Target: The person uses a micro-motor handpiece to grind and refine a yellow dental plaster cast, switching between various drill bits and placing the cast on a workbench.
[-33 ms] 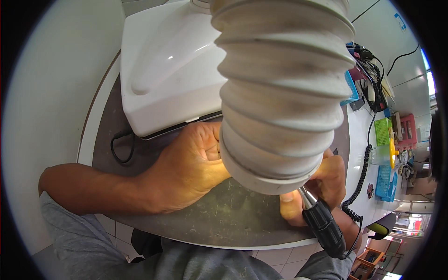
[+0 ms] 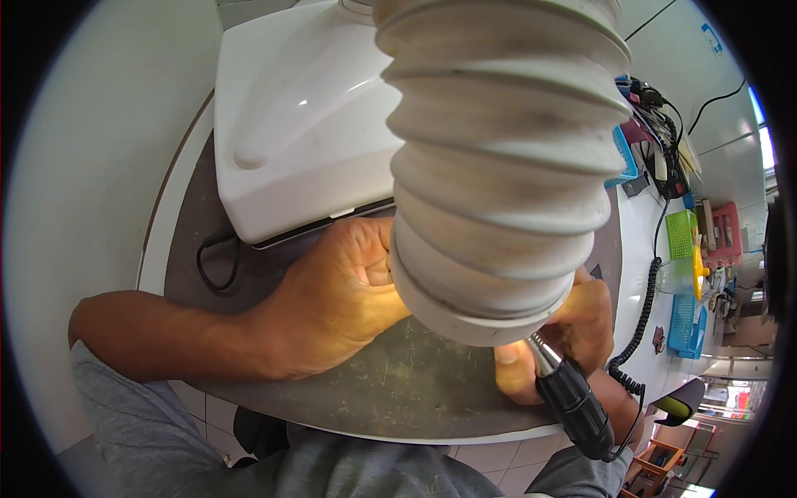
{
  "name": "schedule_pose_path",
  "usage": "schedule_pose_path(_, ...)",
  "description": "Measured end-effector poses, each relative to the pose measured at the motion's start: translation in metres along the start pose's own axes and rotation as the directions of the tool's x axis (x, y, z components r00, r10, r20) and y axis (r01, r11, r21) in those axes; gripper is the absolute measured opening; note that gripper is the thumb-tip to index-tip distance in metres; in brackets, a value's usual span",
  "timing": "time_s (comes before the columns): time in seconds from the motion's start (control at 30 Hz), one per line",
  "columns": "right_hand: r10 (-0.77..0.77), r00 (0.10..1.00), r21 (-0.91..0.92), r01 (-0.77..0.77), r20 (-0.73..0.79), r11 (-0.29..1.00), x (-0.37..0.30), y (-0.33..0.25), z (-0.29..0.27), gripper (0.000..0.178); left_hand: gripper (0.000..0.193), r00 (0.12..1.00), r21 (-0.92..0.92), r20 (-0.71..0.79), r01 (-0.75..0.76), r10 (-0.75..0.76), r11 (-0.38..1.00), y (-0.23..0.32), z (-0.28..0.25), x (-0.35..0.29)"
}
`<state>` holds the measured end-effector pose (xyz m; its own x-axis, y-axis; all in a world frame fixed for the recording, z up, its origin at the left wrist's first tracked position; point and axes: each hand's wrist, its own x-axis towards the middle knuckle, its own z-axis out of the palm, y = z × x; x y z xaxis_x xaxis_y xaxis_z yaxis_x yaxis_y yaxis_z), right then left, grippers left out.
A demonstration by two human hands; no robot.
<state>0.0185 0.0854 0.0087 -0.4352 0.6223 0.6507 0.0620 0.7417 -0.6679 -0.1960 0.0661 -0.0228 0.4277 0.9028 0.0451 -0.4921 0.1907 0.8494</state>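
A black rotary handpiece (image 2: 575,407) with a metal nose is gripped in my right hand (image 2: 585,319), its nose pointing up and left under a wide white corrugated hose (image 2: 498,166). The right thumb lies left of the nose. My left hand (image 2: 332,290) comes in from the left, closed, its fingers curled and its thumb reaching behind the hose's lower rim. Whatever its fingertips hold is hidden by the hose. Yellowish light falls on both hands near that rim. Both hands are above a dark, scratched work surface (image 2: 415,382).
A white rounded machine housing (image 2: 307,108) stands behind my left hand, with a black cable (image 2: 217,261) beside it. A coiled black cord (image 2: 639,324) runs along the right. Farther right are a blue basket (image 2: 687,328), a green basket (image 2: 682,235) and a pink rack (image 2: 727,235).
My right hand and the handpiece have shifted very slightly to the left. The left hand and the hose look unmoved.
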Motion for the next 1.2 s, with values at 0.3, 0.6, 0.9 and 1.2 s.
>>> schedule_pose_path(0.3, -0.029, 0.999, -0.008, 0.029, -0.04, 1.0, -0.0004, 0.0032, -0.0009, 0.031, 0.03, 1.0, -0.032, -0.022, -0.004, 0.003, 0.999, -0.0001, 0.0011, 0.0002)
schedule_pose_path(0.6, -0.015, 1.0, -0.029, 0.015, 0.006, 0.999, 0.0017, -0.0004, 0.0007, 0.031, 0.028, 1.0, -0.038, -0.01, 0.001, -0.002, 0.999, -0.0038, -0.0028, 0.0006)
schedule_pose_path(0.9, -0.003, 0.997, -0.053, 0.007, 0.078, 0.999, 0.0055, -0.0018, -0.0016, 0.031, 0.027, 0.999, -0.064, -0.046, -0.002, -0.001, 0.998, -0.0017, 0.0012, -0.001)
schedule_pose_path(1.2, -0.03, 0.998, -0.05, 0.033, 0.062, 0.998, 0.0063, -0.002, -0.0018, 0.031, 0.025, 1.0, 0.018, -0.015, 0.01, -0.01, 1.0, -0.0022, -0.0041, 0.0002)
